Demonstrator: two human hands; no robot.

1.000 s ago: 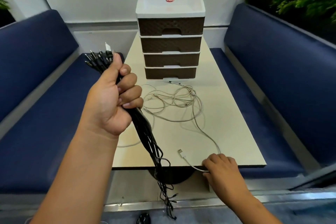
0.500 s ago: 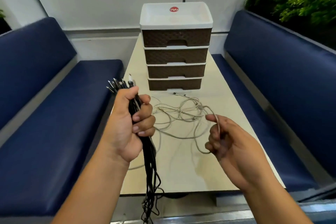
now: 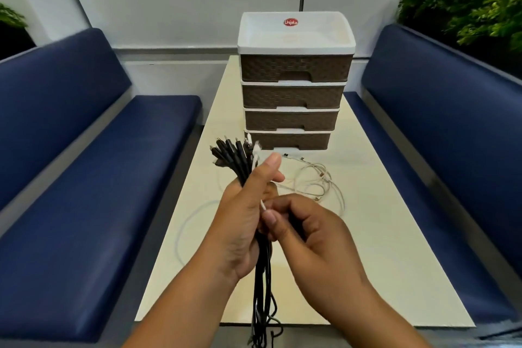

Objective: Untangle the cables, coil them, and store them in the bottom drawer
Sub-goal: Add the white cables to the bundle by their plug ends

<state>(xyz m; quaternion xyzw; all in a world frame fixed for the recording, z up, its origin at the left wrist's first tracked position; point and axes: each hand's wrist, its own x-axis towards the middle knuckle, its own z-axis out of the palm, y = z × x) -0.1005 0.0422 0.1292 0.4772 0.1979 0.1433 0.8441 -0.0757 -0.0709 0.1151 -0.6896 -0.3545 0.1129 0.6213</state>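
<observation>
**Above the near table edge: black bundle in the left hand, white cable pinched by the right**

Above the near half of the table (image 3: pixel 381 277), a bundle of black cables (image 3: pixel 240 159) stands roughly upright in the left hand (image 3: pixel 243 223), whose fingers are curled round its middle with the thumb raised. The plug ends fan out above the fist, a couple of white plugs among them, and the loose lengths hang down past the table's front edge. Just right of the bundle, the right hand (image 3: pixel 308 234) pinches a thin white cable (image 3: pixel 263 204) between thumb and forefinger, its other fingers curled in; the two hands touch or nearly touch around the bundle.

Behind the hands, a loose tangle of white cables (image 3: pixel 322 181) lies on the table, with one strand looping off towards the left edge. Just beyond the tangle stands a drawer unit (image 3: pixel 295 79) with four brown woven-pattern fronts and a white tray top bearing a red round label. All four drawers are pushed in, including the bottom drawer (image 3: pixel 291 141), which sits nearest the tangle.

Blue padded benches (image 3: pixel 84 178) flank the table on both sides, and green plants (image 3: pixel 466 5) rise behind the right one.
</observation>
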